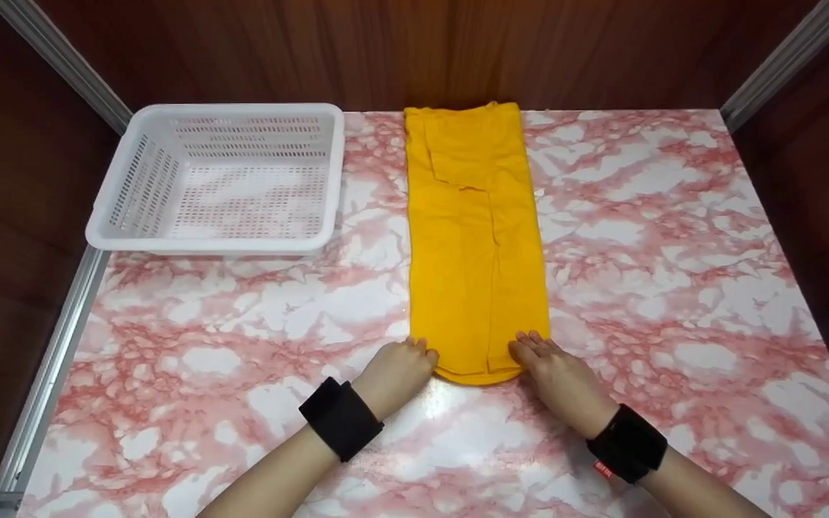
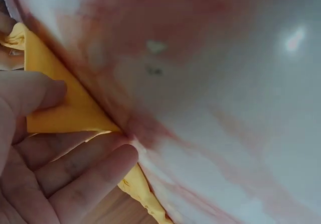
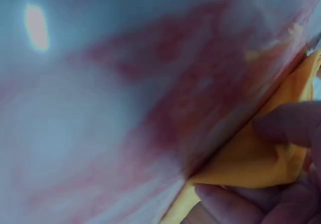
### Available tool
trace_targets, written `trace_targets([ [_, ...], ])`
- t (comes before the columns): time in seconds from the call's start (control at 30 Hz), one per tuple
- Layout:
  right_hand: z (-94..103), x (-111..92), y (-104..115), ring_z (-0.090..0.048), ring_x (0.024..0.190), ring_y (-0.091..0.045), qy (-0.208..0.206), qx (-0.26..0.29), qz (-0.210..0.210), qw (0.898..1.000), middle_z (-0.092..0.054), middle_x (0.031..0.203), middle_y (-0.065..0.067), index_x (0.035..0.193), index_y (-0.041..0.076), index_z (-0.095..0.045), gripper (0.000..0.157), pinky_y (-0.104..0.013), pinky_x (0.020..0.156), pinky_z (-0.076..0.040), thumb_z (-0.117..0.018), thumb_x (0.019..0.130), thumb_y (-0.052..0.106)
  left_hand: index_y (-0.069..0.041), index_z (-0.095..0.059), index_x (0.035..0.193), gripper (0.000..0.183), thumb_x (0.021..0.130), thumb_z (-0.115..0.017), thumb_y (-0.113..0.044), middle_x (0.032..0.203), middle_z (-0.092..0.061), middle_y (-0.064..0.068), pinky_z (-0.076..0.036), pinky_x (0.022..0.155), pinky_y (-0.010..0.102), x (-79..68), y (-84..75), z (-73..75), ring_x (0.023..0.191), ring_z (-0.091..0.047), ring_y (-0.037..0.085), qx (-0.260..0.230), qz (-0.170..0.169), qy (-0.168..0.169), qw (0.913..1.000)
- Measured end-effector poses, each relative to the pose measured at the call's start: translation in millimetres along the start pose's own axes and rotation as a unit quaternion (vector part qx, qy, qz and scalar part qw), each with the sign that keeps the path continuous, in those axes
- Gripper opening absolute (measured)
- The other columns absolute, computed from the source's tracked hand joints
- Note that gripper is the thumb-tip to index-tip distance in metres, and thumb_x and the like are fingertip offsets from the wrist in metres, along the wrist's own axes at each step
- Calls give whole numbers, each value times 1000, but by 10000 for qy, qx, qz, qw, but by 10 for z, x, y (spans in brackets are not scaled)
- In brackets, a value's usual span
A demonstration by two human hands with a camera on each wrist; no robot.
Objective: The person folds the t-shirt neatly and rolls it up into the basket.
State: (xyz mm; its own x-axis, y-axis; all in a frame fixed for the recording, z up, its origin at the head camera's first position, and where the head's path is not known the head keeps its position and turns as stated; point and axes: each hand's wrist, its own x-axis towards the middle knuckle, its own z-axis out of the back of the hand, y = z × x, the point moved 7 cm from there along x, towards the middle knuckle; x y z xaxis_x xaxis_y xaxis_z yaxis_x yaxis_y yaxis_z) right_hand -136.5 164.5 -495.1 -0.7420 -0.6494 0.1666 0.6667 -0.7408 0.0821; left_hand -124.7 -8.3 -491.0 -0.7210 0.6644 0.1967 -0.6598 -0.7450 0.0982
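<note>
A yellow cloth garment (image 1: 458, 280), folded into a long narrow strip, lies lengthwise on the table with its far end against the back wall. Loose folded edges run down its upper face. My left hand (image 1: 396, 374) pinches the near left corner; in the left wrist view the thumb lies over the yellow fabric (image 2: 65, 106) and the fingers are under it. At the near right corner, my right hand (image 1: 562, 378) pinches the cloth too. The right wrist view has its thumb on top of the fabric (image 3: 246, 158), with fingers below.
A white plastic basket (image 1: 332, 208) with slotted walls stands at the back left, apart from the garment. The table (image 1: 673, 288) has a red and white marbled top. Brown wooden panels (image 1: 386, 50) enclose the back and both sides.
</note>
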Motion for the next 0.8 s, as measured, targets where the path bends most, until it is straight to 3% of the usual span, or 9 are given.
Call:
trace_targets([
  [0.17,59,17,-93,-59,101,-24,-62,435,-59,9990,-61,113,-14,109,5,-61,32,-36,76,-50,-65,77,2,-10,-64,74,13,82,-55,-4,69,-61,3,-43,44,28,11,59,44,57,-57,16,-311,82,153,9994],
  [0.4,157,82,-240,-63,81,-10,377,1350,-285,9897,-68,94,-4,103,9,-63,26,-28,69,-52,-65,78,7,-13,-57,68,15,82,-55,-7,54,-52,-1,-37,42,29,27,159,117,47,-52,16,-1177,233,421,9919],
  [0.53,248,168,-344,-61,75,-7,668,1691,-461,9823,-67,92,-4,102,10,-64,21,-25,67,-51,-55,84,5,-12,-59,73,13,84,-53,-12,58,-54,0,-42,47,30,127,301,201,50,-53,17,-1795,400,506,9816],
  [0.7,405,354,-553,-49,61,-7,1008,2280,-943,9638,-65,89,-1,103,11,-64,25,-23,60,-43,-50,84,4,-10,-60,80,12,86,-50,-14,60,-52,1,-43,54,28,313,568,313,54,-49,14,-2461,730,474,9653],
  [0.8,489,514,-671,-50,64,-9,947,2384,-1034,9610,-65,93,-5,106,8,-62,26,-25,62,-43,-49,84,2,-8,-62,89,14,88,-50,-16,64,-54,0,-43,58,25,422,747,341,55,-47,11,-2813,1038,367,9533],
])
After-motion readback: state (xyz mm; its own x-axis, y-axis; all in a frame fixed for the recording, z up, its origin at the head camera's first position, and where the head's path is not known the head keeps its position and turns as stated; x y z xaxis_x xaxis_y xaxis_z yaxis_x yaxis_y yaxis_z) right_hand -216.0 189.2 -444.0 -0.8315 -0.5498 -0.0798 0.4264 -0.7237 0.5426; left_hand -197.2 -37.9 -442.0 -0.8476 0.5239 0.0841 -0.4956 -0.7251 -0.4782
